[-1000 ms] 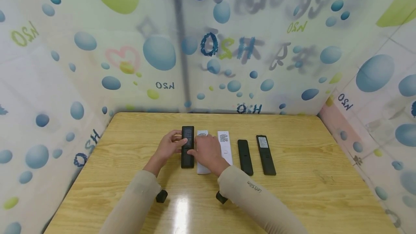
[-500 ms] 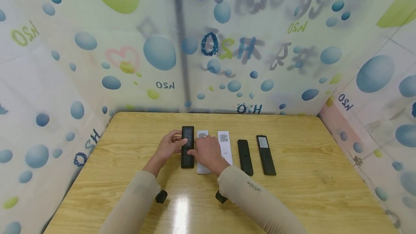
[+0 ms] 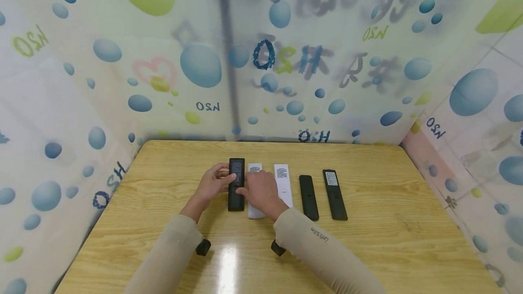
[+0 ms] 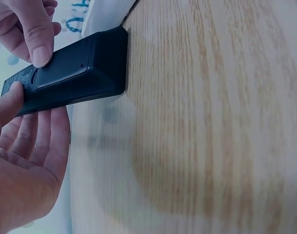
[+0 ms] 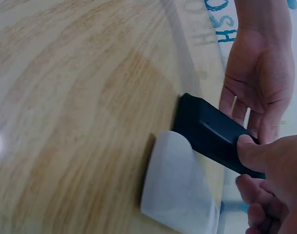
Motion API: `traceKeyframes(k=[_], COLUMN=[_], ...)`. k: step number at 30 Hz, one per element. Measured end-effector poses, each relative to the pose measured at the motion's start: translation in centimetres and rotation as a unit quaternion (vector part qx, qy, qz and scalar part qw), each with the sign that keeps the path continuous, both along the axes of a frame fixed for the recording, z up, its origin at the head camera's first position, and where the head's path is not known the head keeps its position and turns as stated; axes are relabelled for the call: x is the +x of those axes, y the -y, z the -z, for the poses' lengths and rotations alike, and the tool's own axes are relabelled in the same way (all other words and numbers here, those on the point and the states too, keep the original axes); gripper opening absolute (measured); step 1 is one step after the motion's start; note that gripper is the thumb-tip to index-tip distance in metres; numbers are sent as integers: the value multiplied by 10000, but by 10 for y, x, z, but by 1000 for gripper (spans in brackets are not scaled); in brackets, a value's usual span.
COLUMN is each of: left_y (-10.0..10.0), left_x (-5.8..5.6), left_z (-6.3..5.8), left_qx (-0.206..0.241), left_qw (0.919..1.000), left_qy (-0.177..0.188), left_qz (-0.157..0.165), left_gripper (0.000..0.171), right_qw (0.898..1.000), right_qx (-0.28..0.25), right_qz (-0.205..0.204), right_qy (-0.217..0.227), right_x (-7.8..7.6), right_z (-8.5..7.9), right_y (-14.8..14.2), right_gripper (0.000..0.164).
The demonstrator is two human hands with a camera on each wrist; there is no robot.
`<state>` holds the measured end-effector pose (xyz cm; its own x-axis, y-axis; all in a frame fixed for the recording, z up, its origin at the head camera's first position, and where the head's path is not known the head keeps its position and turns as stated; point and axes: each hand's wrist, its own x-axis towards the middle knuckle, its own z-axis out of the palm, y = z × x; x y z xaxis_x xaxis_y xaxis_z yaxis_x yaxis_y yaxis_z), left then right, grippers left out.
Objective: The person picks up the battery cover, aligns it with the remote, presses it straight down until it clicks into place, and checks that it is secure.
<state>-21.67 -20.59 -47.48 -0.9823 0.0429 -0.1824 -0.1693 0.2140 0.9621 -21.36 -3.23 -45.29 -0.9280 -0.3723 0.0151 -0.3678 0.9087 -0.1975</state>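
A black remote control (image 3: 235,202) lies back side up on the table, leftmost in a row; its battery cover (image 4: 65,66) shows in the left wrist view. My left hand (image 3: 212,181) grips its left side, thumb on the back and fingers along the edge. From the right, my right hand (image 3: 262,189) holds it too. That thumb presses on the battery cover near its notch, while the other fingers curl at the right edge. A white remote control (image 5: 175,183) lies just beside, partly hidden under my right hand in the head view.
Further right lie a second white remote control (image 3: 282,177), a short black one (image 3: 308,198) and a long black one (image 3: 336,205) with a white label. Patterned sheeting (image 3: 327,80) stands behind the wooden table (image 3: 388,239) and along its sides.
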Motion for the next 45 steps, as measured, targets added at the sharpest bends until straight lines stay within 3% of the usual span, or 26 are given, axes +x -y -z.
traceKeyframes(k=[17,35,45], left_y=[0,-1,-3], left_x=[2,0,4], left_z=[0,2,-4], left_qx=[-23,-15,-203], left_qw=[10000,10000,9997], left_qy=[34,14,-80], left_qz=[0,33,-117], left_gripper=[49,50,49], right_qw=[10000,9983,9998], right_qx=[-59,-386,1], right_qz=[-4,202,71], right_qy=[29,378,186], right_x=[-1,-7,-6], right_z=[4,6,2], right_y=[1,2,4], right_gripper=[44,37,44])
